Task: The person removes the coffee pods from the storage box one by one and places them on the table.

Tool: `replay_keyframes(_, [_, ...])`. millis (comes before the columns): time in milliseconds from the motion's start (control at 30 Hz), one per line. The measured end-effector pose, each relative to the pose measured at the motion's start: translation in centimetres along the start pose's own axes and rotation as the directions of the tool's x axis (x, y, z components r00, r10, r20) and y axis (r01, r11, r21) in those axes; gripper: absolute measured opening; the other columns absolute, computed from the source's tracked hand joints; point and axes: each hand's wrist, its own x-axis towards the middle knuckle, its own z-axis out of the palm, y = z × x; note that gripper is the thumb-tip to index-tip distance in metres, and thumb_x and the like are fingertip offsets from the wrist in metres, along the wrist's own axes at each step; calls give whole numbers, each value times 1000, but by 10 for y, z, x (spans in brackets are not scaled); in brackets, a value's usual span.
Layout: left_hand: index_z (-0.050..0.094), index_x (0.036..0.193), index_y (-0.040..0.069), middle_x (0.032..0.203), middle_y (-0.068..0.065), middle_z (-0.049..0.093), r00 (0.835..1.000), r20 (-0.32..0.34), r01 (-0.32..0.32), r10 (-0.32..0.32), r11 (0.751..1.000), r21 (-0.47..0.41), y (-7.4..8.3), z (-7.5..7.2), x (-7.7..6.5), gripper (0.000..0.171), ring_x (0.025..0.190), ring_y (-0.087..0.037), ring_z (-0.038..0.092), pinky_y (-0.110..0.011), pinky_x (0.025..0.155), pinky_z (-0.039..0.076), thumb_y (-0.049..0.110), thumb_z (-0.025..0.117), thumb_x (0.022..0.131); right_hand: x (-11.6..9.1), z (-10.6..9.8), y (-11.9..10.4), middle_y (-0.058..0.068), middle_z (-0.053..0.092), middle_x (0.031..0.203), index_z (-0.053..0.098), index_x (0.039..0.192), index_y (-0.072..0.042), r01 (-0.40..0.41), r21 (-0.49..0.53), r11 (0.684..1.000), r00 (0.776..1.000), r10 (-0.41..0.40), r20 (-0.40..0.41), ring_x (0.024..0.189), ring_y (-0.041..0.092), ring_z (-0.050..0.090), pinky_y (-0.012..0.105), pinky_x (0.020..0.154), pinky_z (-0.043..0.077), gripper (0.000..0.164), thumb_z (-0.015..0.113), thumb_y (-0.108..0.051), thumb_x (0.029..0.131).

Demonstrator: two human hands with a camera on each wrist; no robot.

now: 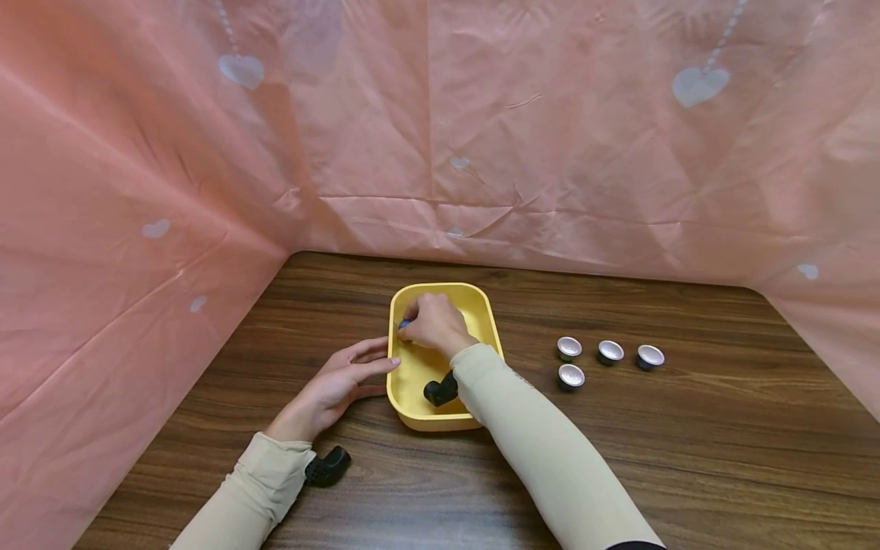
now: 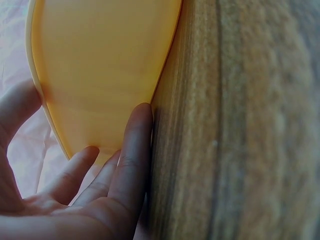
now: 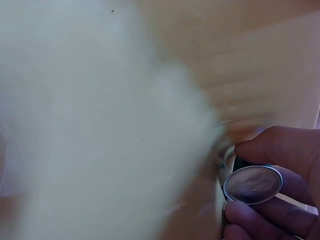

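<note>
Inside a yellow tub (image 1: 412,382), my right hand (image 1: 436,325) reaches down by the far left wall. It pinches a coffee capsule (image 3: 252,185) between thumb and fingers, its foil lid facing the right wrist camera. Only a bit of blue (image 1: 404,325) shows at those fingertips from the head. My left hand (image 1: 337,386) touches the tub's left side, its fingers nearly straight along the outer wall and the thumb at the rim. In the left wrist view, the fingertips of the left hand (image 2: 95,200) rest on the yellow wall.
Several foil-lidded capsules (image 1: 569,376) stand on the brown wooden table (image 1: 722,428), right of the tub. Pink cloth (image 1: 550,153) with pale hearts hangs behind and along the sides. A black wrist device (image 1: 328,467) sits at the left cuff, another (image 1: 440,391) at the right.
</note>
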Motion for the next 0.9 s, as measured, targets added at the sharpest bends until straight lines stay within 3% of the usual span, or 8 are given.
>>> replay_keyframes(900, [47,161,11,162,-15,53,1000,-10,21,-21,1000,6,2,1,-1,65,130,-18,64,-42,107,58,23,73,103,-2,-1,3,-3,79,99,84,98,-21,-27,55,998,999,26,19,96,18,69,34,82,57,14,86,-31,89])
